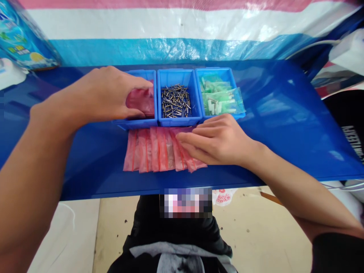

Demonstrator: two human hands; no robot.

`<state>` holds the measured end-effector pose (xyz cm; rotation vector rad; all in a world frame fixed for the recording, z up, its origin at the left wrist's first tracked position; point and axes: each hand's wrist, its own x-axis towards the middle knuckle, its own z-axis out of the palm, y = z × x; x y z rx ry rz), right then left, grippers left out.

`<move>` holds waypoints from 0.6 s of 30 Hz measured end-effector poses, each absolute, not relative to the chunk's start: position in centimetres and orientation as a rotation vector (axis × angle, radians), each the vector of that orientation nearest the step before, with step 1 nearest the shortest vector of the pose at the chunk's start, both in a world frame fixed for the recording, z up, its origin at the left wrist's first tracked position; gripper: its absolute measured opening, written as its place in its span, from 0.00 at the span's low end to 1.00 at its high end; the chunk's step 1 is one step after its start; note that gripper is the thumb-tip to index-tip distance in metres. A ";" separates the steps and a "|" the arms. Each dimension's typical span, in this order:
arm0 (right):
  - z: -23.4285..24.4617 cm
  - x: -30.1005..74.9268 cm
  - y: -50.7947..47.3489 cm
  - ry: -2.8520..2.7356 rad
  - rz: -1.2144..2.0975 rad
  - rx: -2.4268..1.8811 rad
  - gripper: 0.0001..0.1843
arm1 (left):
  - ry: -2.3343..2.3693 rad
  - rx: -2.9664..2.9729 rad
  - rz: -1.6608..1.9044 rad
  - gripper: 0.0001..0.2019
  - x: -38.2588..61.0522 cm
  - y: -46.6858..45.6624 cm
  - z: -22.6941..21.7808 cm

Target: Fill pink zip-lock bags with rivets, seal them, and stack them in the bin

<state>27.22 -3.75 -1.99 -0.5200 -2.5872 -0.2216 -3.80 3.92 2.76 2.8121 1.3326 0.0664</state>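
My left hand (109, 93) reaches into the left blue bin (142, 123), its thumb and fingers curved round a stack of red zip bags (143, 100). Several more red zip bags (146, 151) lie overlapping in a row in front of the bins. Over the right end of that row is my right hand (217, 140), fingers closed together and fingertips at the bags' upper part; whatever is pinched there is hidden. Loose pop rivets (176, 100) fill the bottom of the middle bin (179, 121). Green bags (222, 100) with small pale pieces inside heap up in the right bin (217, 72).
The bins stand side by side on a blue table (284, 125). Behind hangs a striped plastic sheet (176, 24). A blue printed package (27, 38) is at the back left, a white object (349, 51) at the far right. The table's front edge faces my lap.
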 end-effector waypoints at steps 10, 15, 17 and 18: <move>-2.0 26.0 -4.0 -2.808 0.255 -0.981 0.26 | 1.543 2.711 0.005 0.44 -2.7 3.1 2.0; -2.0 26.4 -3.9 -2.660 0.251 -0.937 0.25 | 1.349 2.664 0.303 0.41 -3.8 3.1 1.8; -1.9 26.6 -4.0 -2.527 0.273 -0.814 0.19 | 1.213 2.632 0.634 0.34 -4.0 2.4 2.0; -1.7 26.8 -4.0 -2.464 0.291 -0.731 0.17 | 1.177 2.576 0.805 0.27 -3.8 1.8 2.2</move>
